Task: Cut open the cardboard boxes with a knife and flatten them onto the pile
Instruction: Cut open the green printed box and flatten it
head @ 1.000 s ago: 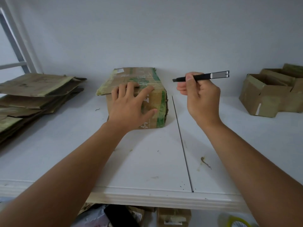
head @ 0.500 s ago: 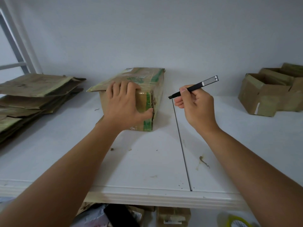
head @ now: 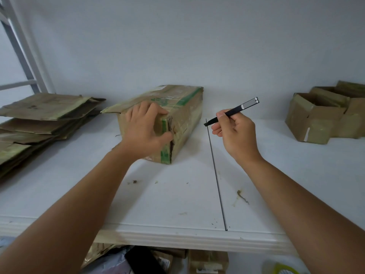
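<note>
Step — positioning box [head: 169,117] mid-counter [head: 177,196] for cutting | left hand [head: 145,128] fingers clasp its near top corner | right hand [head: 236,131] fingers pinch knife [head: 233,111], just beside box | next — blade to taped seam, likely | pile [head: 43,119] far left

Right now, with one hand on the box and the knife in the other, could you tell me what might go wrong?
1. The left hand grips the box at its near corner, thumb beside the taped seam; a cut there could slip into the fingers.
2. The right hand holds the knife like a pen, which may give weak control.
3. The box lies askew on the table; it may slide under pressure.
</note>
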